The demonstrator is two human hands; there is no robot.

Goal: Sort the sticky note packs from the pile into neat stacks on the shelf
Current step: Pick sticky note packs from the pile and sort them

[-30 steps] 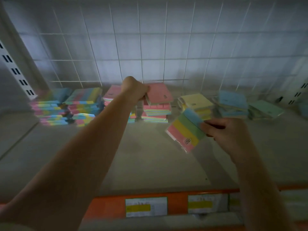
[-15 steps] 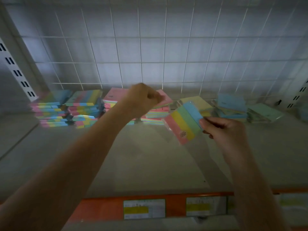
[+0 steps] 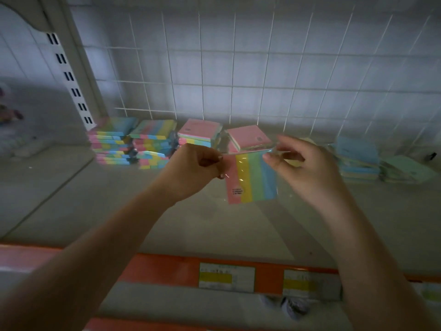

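With the left hand [image 3: 191, 168] and right hand [image 3: 303, 168] both pinching the cellophane-wrapped four-colour striped sticky note pack [image 3: 251, 179], it should be squared before joining the matching striped stack [image 3: 154, 142].

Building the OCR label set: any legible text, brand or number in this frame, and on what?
Nothing legible.
Striped pack held by left hand and right hand: small dark print on its pink stripe, too small.
Pink pack: dark corner mark, blurred.
Shelf-edge tags: yellow bar, print blurred.
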